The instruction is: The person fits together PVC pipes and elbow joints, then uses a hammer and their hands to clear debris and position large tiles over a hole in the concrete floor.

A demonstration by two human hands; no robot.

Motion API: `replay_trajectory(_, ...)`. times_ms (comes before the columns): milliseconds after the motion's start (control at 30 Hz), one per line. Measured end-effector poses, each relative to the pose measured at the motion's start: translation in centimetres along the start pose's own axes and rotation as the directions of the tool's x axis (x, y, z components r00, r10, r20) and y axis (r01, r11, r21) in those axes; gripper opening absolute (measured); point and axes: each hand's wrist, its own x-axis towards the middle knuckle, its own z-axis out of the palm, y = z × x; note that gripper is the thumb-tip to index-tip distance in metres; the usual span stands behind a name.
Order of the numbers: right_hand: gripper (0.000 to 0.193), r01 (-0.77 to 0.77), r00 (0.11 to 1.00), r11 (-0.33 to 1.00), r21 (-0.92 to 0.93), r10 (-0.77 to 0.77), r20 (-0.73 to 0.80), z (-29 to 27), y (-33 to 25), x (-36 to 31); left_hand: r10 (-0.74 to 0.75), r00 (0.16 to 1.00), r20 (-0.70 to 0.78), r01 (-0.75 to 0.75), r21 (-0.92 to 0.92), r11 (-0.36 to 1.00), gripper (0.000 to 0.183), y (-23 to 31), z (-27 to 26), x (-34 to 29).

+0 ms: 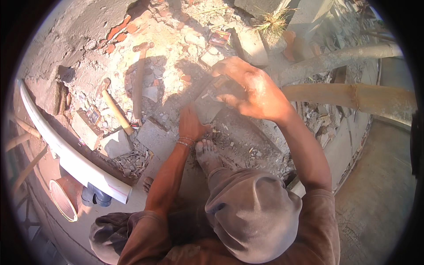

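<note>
Right hand [254, 90] has its fingers curled over the top edge of a flat grey stone slab [207, 106], though the hand hides most of the grip. Left hand [191, 123] lies flat on the slab's lower edge, fingers loose. The slab sits mid-floor in the rubble [265, 154], just above the bare foot [207, 154]. Two hammers [117, 112] [139, 84] lie to the left; a white pipe [70, 159] blocks the left edge.
</note>
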Motion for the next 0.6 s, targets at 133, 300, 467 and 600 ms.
replay_trajectory(133, 0.017, -0.398, 0.914, 0.829, 0.394, 0.397, 0.087, 2.9, 0.7, -5.0, -0.024, 0.987, 0.157, 0.056, -0.202, 0.978, 0.096, -1.8, -4.5, 2.8)
replay_trajectory(300, 0.004, -0.609, 0.731, 0.482, 0.629, 0.648, 0.211, 9.0, 1.7, -10.2, -0.030, 0.999, 0.024, 0.037, -0.422, 0.906, 0.052, -5.5, -5.2, 2.8)
replay_trajectory(467, 0.008, -0.456, 0.872, 0.793, 0.403, 0.490, 0.022, 9.8, -0.7, -9.9, -0.128, 0.991, -0.030, 0.110, -0.346, 0.932, 0.034, -5.0, -7.4, 2.4)
replay_trajectory(600, 0.016, -0.102, 0.980, 0.971, 0.218, 0.136, -0.148, 10.0, -3.2, -5.9, -0.103, 0.990, -0.094, 0.044, -0.493, 0.869, 0.032, -6.4, -7.2, 1.9)
